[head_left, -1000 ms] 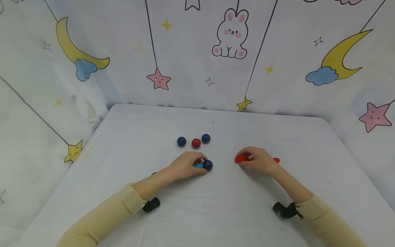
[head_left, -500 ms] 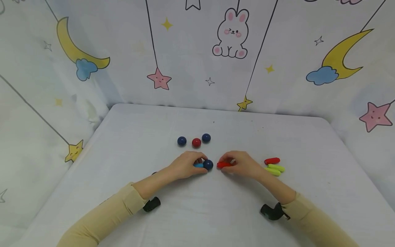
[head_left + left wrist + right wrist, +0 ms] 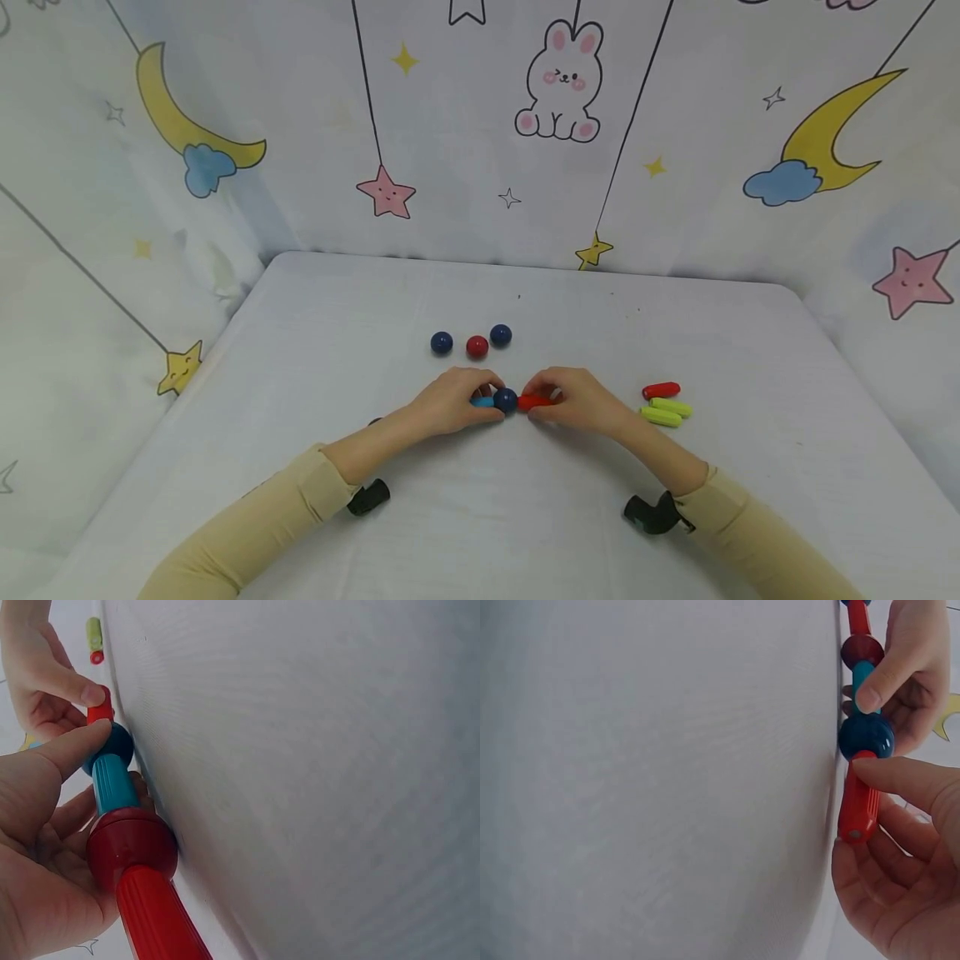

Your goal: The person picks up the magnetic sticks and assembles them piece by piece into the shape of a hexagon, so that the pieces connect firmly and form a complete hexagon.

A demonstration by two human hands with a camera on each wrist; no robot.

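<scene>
My left hand [image 3: 453, 402] pinches a light blue magnetic stick [image 3: 482, 402], which is joined to a dark blue ball [image 3: 506, 401]. From the right, my right hand [image 3: 577, 402] holds a red magnetic stick [image 3: 531, 402] between thumb and fingers, its end against that ball. A grey spot shows on the stick's free end in the right wrist view. Behind the light blue stick, the row goes on with a dark red ball [image 3: 131, 844] and another red stick [image 3: 161, 919] in the left wrist view; my left hand and forearm mostly hide these from the head camera.
Beyond my hands lie two dark blue balls [image 3: 442, 342] with a red ball [image 3: 477, 347] between them. To the right are a loose red stick [image 3: 662, 390] and two yellow-green sticks [image 3: 671, 407]. A white cloth covers the table [image 3: 510, 525].
My right hand has carried the red stick leftward until its end meets the dark blue ball, uncovering the loose sticks at the right. The left hand has stayed in place.
</scene>
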